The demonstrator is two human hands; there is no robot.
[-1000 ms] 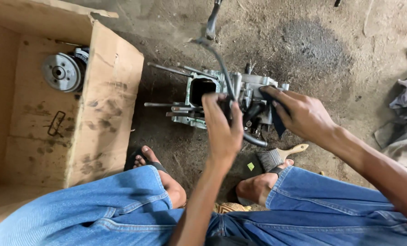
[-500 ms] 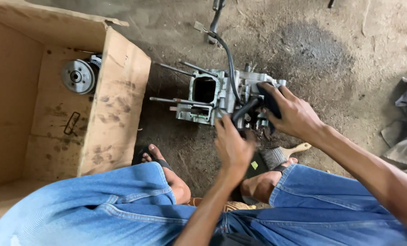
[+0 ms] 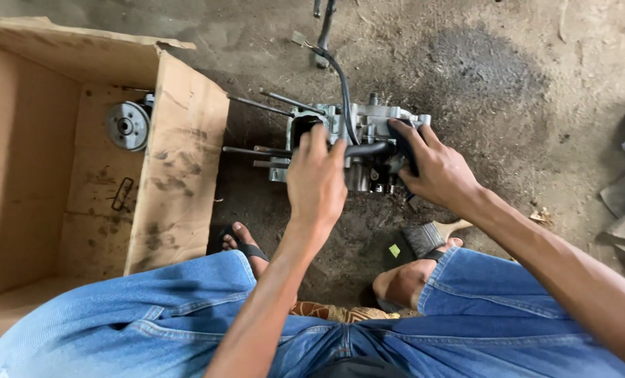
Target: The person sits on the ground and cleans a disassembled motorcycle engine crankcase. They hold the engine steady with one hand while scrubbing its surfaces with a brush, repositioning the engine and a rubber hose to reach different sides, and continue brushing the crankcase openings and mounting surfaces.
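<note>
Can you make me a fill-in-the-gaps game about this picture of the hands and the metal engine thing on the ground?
1. Both hands rest on a metal ____ block on the dirt floor.
2. The round metal wheel lies inside a ____ box.
3. The person wears blue ____.
4. A ____ with a wooden handle lies by the right foot.

Missing words: engine; cardboard; jeans; brush

Soft, even daylight, faint shadows, sharp focus, slight wide-angle stretching at edges.

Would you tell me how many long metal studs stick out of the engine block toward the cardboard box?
4 visible: two upper studs and two lower ones, all left of the engine block. The left hand may hide more.
</note>
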